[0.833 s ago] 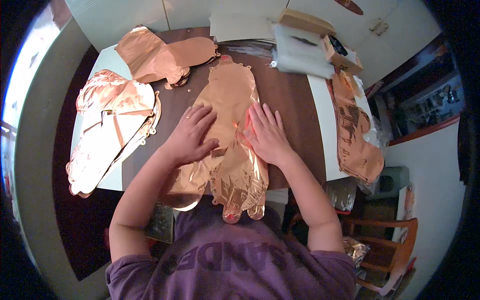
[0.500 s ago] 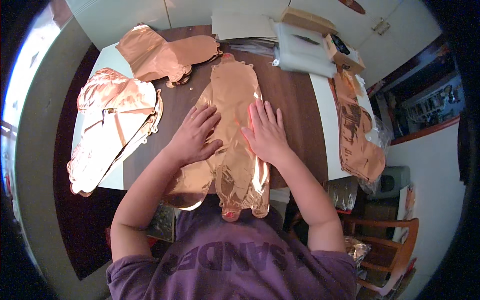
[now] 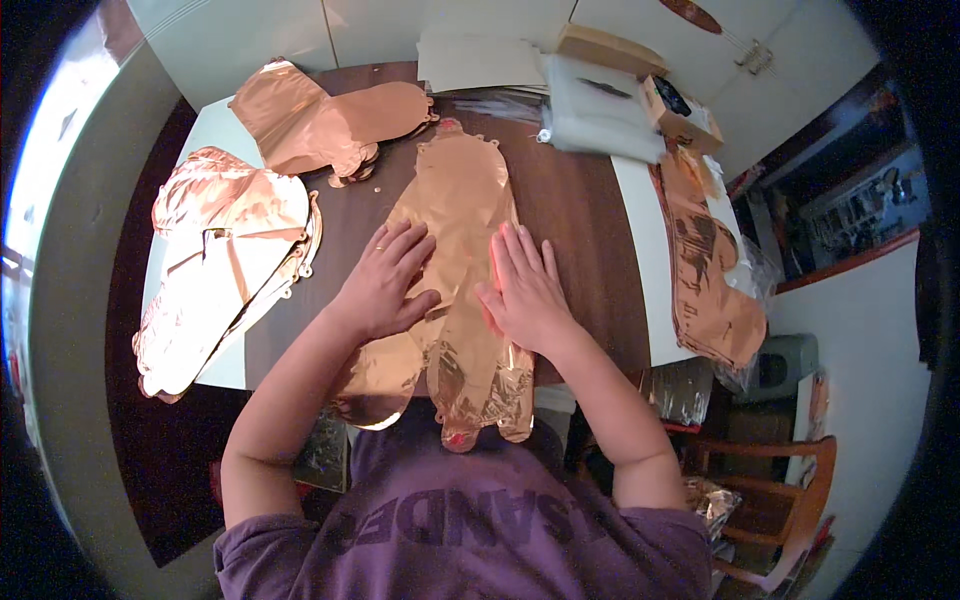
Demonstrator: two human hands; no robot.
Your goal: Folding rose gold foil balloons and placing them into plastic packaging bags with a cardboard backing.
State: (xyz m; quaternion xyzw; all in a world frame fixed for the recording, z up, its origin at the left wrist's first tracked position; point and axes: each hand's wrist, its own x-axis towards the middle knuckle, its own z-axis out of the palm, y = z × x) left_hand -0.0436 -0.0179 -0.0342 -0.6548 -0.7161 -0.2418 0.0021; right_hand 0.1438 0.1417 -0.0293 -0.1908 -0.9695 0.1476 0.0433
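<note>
A flat, uninflated rose-gold foil balloon [image 3: 463, 185] lies lengthwise on the dark table before me, its near end hanging over the front edge. It is creased and shiny, with small tabs along its rim and red spots at both end tabs. Another lobe of rose-gold foil [image 3: 383, 375] spreads out at its lower left. My left hand [image 3: 393, 285] rests flat on the foil's left side, thumb pointing inward. On the right edge lies my right hand [image 3: 527, 295], palm down with fingers stretched forward. Neither hand grips anything; what is under the palms is hidden.
Folded foil balloons lie in a left stack [image 3: 235, 260], a far-left stack [image 3: 340, 125] and a right stack [image 3: 705, 255]. Paper sheets [image 3: 480, 62], clear plastic bags [image 3: 600, 110] and a small open box [image 3: 682, 112] stand at the back. A wooden chair [image 3: 815, 500] is at lower right.
My right hand has slid slightly toward me along the foil's edge, its fingers closer together. My left hand stays nearly in place. The whole view has shifted a little.
</note>
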